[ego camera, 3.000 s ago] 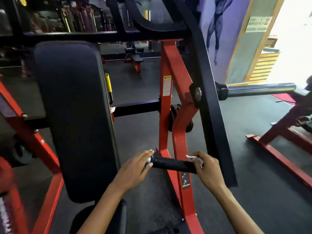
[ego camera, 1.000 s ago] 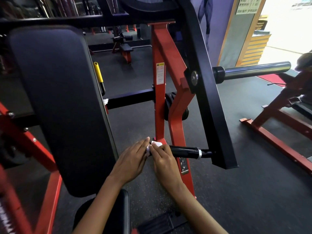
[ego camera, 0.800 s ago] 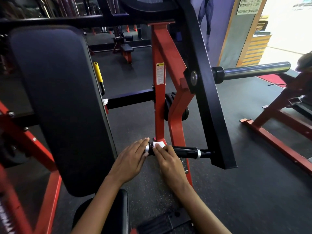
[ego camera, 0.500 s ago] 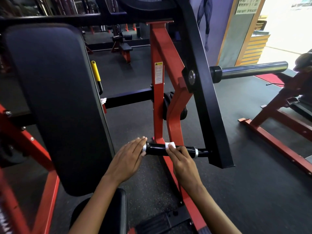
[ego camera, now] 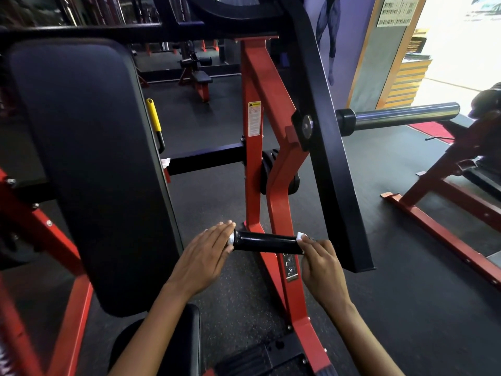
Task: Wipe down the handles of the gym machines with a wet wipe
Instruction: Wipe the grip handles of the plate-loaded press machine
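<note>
**Midway: wipe at the inner end of one handle**

Seen from your head camera, your right hand (ego camera: 321, 263) pinches a small white wet wipe (ego camera: 301, 236) with curled fingers against the handle (ego camera: 267, 242), a smooth, glossy black cylinder, where it joins the matte black lever arm (ego camera: 333, 169). Your left hand (ego camera: 207, 257), fingers straight, steadies its metal-capped free end. Other machines' handles likely remain.

The left hand (ego camera: 204, 255) lies flat against the free end of the black handle (ego camera: 267, 242); the right hand (ego camera: 321, 260) presses a white wipe (ego camera: 301, 236) around its other end, beside the black lever arm (ego camera: 329, 147).
</note>
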`<action>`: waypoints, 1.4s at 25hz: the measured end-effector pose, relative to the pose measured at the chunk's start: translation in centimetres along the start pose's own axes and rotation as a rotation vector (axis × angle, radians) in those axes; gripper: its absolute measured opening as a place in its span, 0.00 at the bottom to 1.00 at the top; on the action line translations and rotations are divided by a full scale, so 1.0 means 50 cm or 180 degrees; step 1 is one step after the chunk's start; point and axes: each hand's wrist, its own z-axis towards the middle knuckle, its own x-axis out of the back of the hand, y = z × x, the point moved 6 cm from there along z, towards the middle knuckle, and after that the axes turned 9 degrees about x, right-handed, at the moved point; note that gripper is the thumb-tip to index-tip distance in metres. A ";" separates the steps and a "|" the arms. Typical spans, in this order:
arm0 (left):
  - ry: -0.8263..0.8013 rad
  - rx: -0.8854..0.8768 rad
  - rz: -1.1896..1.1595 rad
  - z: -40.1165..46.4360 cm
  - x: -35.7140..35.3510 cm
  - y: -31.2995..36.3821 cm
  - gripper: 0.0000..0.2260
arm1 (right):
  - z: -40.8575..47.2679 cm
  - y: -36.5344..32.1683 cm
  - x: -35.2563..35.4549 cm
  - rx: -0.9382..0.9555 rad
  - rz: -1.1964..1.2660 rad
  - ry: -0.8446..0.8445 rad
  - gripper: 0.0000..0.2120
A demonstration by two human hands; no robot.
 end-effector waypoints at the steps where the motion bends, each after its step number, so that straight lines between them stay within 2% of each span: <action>1: -0.0006 0.0001 -0.0009 0.000 0.000 -0.001 0.22 | 0.003 -0.002 0.001 -0.0060 0.0058 -0.0002 0.15; 5: -0.0055 0.0005 -0.0001 0.001 -0.004 -0.003 0.23 | 0.028 -0.002 0.011 -0.0350 0.0185 -0.0032 0.04; 8: -0.0066 0.0012 -0.0004 0.000 -0.004 -0.003 0.23 | 0.060 0.006 0.016 -0.0542 0.0163 -0.0132 0.06; 13: -0.0090 0.0019 0.0020 0.000 -0.006 -0.005 0.23 | 0.114 0.048 -0.034 -0.0864 -0.0107 -0.1255 0.12; 16: -0.0101 0.0017 0.0063 0.000 -0.005 -0.005 0.23 | 0.144 0.025 -0.052 -0.0731 -0.0009 -0.1568 0.12; 24: -0.0148 -0.0035 0.0087 0.001 -0.002 -0.004 0.23 | 0.197 -0.105 -0.106 -0.0153 0.0569 -0.1412 0.10; 29: -0.0214 0.0022 -0.0018 0.001 -0.004 -0.006 0.24 | 0.202 -0.167 -0.110 0.0195 0.0875 -0.1108 0.09; 32: -0.0194 0.0038 -0.0098 0.001 0.000 -0.003 0.24 | 0.184 -0.177 -0.104 0.0503 0.0892 -0.1013 0.05; 35: -0.0197 0.0019 -0.0116 0.001 0.004 -0.002 0.25 | 0.170 -0.172 -0.083 0.0766 0.0671 -0.0972 0.05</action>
